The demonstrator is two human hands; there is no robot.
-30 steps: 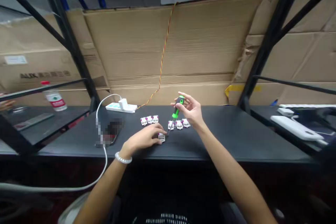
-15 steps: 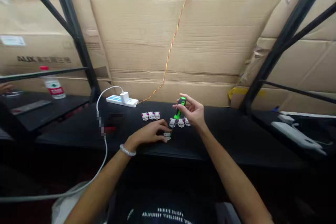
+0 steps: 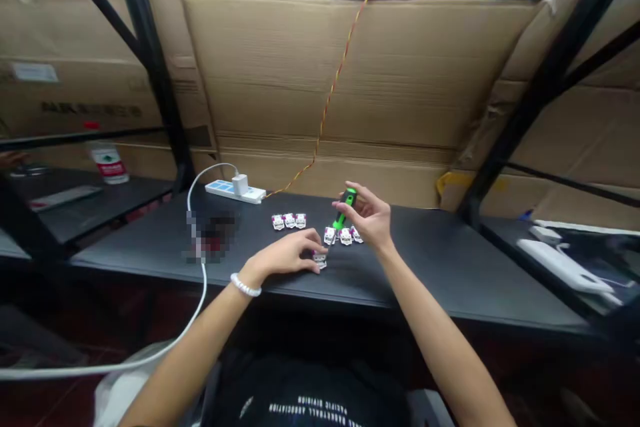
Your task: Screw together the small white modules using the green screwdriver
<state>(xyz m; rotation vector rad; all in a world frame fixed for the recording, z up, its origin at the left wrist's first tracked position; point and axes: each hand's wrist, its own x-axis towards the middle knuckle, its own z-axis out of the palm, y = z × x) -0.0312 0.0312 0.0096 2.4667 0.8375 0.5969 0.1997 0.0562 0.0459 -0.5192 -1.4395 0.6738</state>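
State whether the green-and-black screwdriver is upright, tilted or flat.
Tilted: the green-and-black screwdriver slants in the right hand, handle up, its thin shaft leading down and leftward toward the small white-and-purple part at the left hand.

Cardboard (image 3: 280,67) stands upright behind the dark surface (image 3: 450,267). A twisted cord (image 3: 327,107) runs from its top edge down to the white power strip (image 3: 213,187). A plug (image 3: 240,184) sits in the strip; its white cable (image 3: 203,293) curves past the surface's front edge. Red-capped bottle (image 3: 111,167): beyond the left black post (image 3: 163,80). Yellow tape (image 3: 453,180): low on the cardboard, right. Beside the cable, a dark object (image 3: 223,230), pixelated.
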